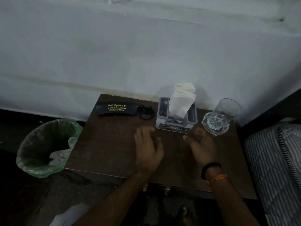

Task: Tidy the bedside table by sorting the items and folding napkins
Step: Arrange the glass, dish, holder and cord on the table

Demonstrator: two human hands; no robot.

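So, two bare hands hover low over the dark wood-grain bedside table (105, 144): left hand (149, 149) blurred, fingers spread, right hand (201, 148) palm-in, open, both holding nothing. Beyond, centre frame: one grey plastic holder (175, 123) with white folded napkins (181, 100), one ribbed clear glass (222, 115), one black spectacle case (116, 109).

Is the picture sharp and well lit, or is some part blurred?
Head view: dim overall, dark near the floor; the left hand is smeared by motion blur, the right hand less so; the gold print on the glasses case stays readable; straight edges bend toward the corners.
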